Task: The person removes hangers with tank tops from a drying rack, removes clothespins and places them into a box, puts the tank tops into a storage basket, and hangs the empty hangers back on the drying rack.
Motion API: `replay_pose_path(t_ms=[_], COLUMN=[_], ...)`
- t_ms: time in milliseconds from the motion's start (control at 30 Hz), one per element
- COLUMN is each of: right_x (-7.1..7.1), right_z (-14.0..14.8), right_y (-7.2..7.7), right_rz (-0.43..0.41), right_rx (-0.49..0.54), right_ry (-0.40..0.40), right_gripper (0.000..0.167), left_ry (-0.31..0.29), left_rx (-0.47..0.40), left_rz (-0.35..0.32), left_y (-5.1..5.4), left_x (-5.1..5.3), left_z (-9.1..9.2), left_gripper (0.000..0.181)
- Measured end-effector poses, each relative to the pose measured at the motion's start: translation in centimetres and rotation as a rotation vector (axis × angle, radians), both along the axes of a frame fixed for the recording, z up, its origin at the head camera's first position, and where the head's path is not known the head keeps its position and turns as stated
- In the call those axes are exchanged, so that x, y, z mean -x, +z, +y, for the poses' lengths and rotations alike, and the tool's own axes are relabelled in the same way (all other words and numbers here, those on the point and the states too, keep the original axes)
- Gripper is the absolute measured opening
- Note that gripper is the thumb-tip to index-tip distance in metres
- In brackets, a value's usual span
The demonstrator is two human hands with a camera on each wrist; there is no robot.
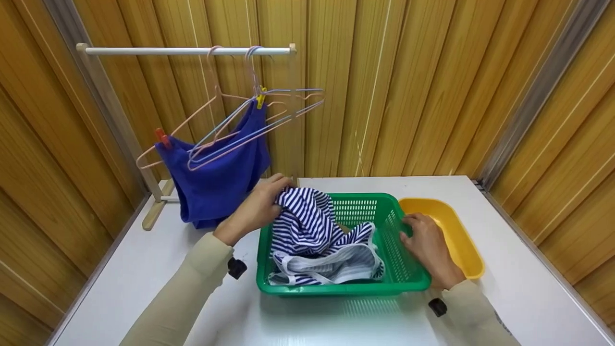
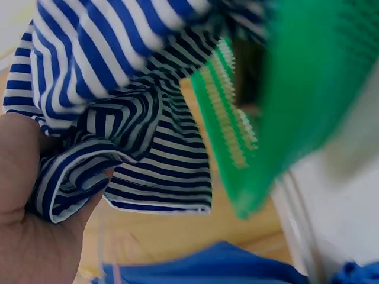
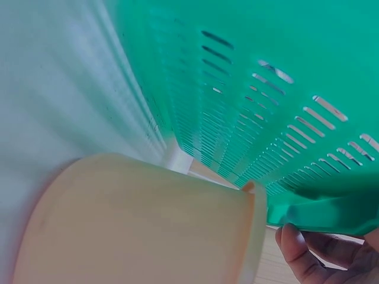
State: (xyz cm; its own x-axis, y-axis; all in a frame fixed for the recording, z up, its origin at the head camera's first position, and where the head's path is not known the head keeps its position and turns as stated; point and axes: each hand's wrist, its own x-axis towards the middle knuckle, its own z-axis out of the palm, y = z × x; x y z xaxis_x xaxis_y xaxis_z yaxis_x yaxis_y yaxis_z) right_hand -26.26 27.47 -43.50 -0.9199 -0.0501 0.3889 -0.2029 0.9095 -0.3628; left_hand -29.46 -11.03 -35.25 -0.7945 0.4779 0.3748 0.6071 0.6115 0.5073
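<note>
Blue-and-white striped cloth [image 1: 307, 226] lies bunched in a green basket [image 1: 343, 289], one part lifted at the basket's back left. My left hand [image 1: 257, 204] grips that part; in the left wrist view the hand [image 2: 41, 225] has its thumb and fingers around the striped cloth [image 2: 160, 171]. At the basket's right side, my right hand [image 1: 430, 245] holds the rim, its fingers curled over the edge. The right wrist view shows the hand [image 3: 331, 254] at the rim of the green basket [image 3: 331, 213].
A yellow tray [image 1: 461, 240] stands right of the basket, partly behind my right hand. On the left, a rack [image 1: 168, 51] carries hangers [image 1: 230, 154] and a blue garment [image 1: 216, 182] held by a red clip [image 1: 162, 137] and a yellow clip [image 1: 261, 98].
</note>
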Motion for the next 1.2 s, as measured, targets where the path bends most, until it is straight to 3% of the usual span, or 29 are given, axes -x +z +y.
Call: replay_pose_path(t_ms=[233,433,600,833,967,1200], right_x=[0.1,0.0,0.0,-0.2,-0.3,-0.2], right_z=[0.0,-0.2,-0.2,0.0,0.0,-0.1], right_y=[0.0,0.2,0.0,-0.1,-0.1,-0.2], right_rz=[-0.011,-0.025,-0.005,0.005,0.0,-0.004], right_rx=[0.011,0.002,0.006,0.02,0.018,0.011], right_ry=[-0.007,-0.014,-0.002,0.001,0.001,0.005], right_gripper=[0.038,0.038,0.037,0.037,0.038,0.038], left_ry=[-0.13,-0.193,-0.176,-0.111,-0.087,-0.088], left_rx=[0.039,0.187,0.331,0.504,0.517,0.424], left_rz=[0.011,-0.065,-0.129,-0.172,-0.2,-0.204], left_y=[1.8,1.2,0.0,-0.7,-0.6,-0.1], left_x=[-1.7,-2.1,-2.0,-2.1,-2.2,-3.0], left_z=[2.8,3.5,3.5,2.7,1.5,-0.7], left_gripper=[0.052,0.058,0.055,0.061,0.065,0.063])
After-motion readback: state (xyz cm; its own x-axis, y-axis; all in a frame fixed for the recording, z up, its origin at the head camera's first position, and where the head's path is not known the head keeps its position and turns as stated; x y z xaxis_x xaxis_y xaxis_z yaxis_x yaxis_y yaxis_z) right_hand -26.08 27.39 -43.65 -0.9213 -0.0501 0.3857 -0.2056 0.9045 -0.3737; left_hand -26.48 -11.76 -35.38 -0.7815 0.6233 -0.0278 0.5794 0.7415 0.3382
